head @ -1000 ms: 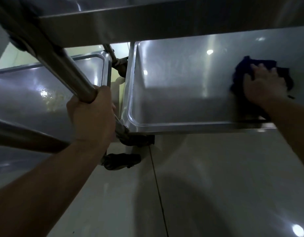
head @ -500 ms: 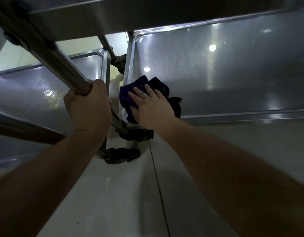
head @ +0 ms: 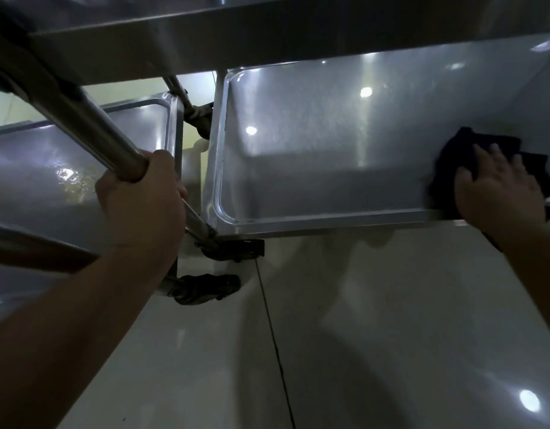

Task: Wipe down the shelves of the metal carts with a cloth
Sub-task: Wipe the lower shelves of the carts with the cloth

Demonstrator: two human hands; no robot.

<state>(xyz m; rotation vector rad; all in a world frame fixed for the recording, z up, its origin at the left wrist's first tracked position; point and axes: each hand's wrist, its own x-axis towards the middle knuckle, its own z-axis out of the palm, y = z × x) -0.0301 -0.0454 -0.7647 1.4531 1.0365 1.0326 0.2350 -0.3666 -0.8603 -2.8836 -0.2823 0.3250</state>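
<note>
A dark blue cloth (head: 472,150) lies on the bottom shelf (head: 314,168) of a metal cart, near its front right part. My right hand (head: 496,190) presses flat on the cloth with fingers spread. My left hand (head: 140,199) grips the cart's slanted metal post (head: 91,125) at the shelf's front left corner. A higher shelf (head: 236,32) of the same cart overhangs the top of the view.
A second metal cart's bottom shelf (head: 51,181) stands at the left, close beside the first. Two black caster wheels (head: 233,249) sit between the carts, above the glossy tiled floor (head: 360,335). A horizontal bar (head: 35,252) crosses at the lower left.
My right hand has swept the cloth from the shelf's front left corner across to its right side. My left hand has kept its grip on the post.
</note>
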